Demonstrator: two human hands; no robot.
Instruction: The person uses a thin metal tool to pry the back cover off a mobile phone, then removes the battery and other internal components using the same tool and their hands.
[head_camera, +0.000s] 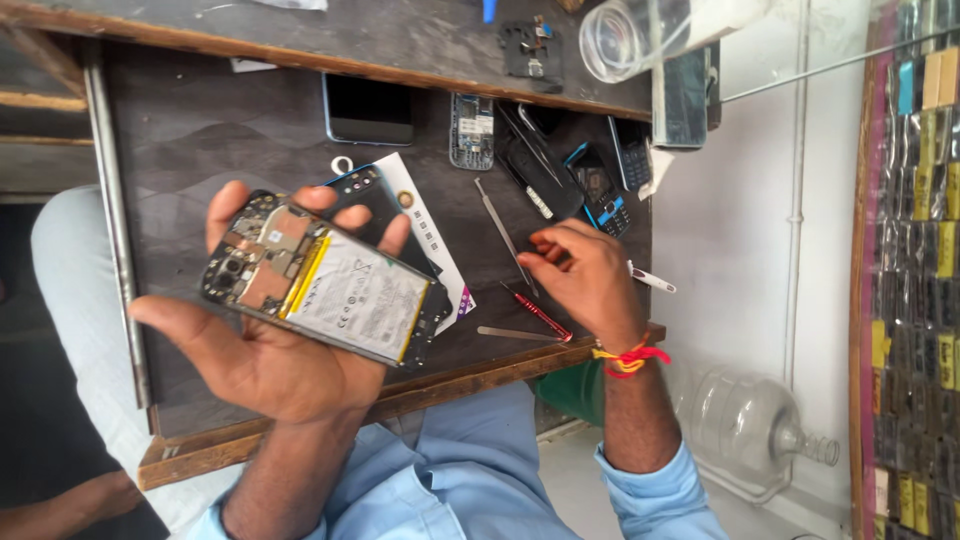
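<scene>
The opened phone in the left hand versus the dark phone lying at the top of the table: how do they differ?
The opened phone has its back off, showing battery and circuit board; the dark phone looks closed, a plain black face. The opened phone lies tilted in the left hand above the table; the dark phone rests flat on it, untouched. Both are slim rectangular smartphones.

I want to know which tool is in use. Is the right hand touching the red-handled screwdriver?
Cannot tell. In the head view the right hand rests fingers-down on the table just above the red-handled screwdriver, whose tip end runs under the fingers, hiding any contact.
</scene>
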